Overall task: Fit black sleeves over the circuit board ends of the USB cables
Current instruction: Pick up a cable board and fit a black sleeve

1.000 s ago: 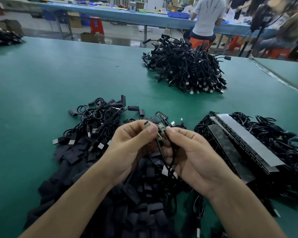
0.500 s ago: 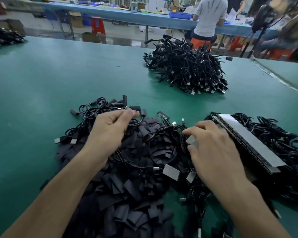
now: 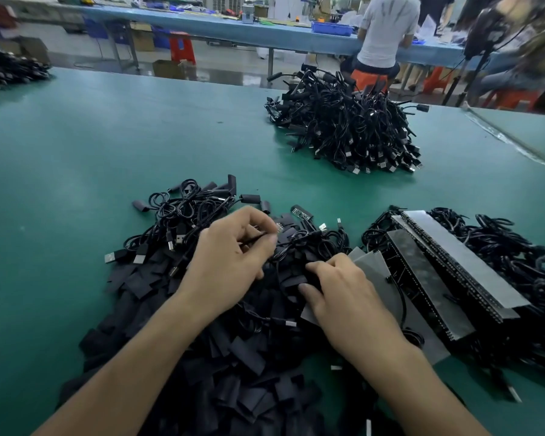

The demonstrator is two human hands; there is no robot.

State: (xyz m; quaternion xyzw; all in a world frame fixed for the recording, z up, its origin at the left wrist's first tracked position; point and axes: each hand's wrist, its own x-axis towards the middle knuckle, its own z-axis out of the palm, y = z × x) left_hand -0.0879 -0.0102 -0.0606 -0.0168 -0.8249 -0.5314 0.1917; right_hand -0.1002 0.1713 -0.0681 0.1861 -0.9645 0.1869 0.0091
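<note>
A heap of flat black sleeves [image 3: 233, 357] covers the near middle of the green table [image 3: 76, 152]. Loose black USB cables [image 3: 183, 215] lie tangled at its far edge, and one bare circuit board end [image 3: 301, 213] shows there. My left hand [image 3: 233, 259] hovers over this tangle, thumb and fingers curled and pinching a thin black cable. My right hand [image 3: 343, 291] is down on the heap to the right, thumb and fingertips pinching a black sleeve [image 3: 296, 281].
Taped rows of cables [image 3: 438, 262] lie at the right, with grey strips beside my right hand. A big pile of black cables [image 3: 350, 127] sits at the far middle. People work at a blue bench [image 3: 233, 28] behind the table.
One second ago both hands held a cable's board end raised between them. They spread apart, then the left hand took a cable from the tangle and the right hand dropped onto the sleeve heap.
</note>
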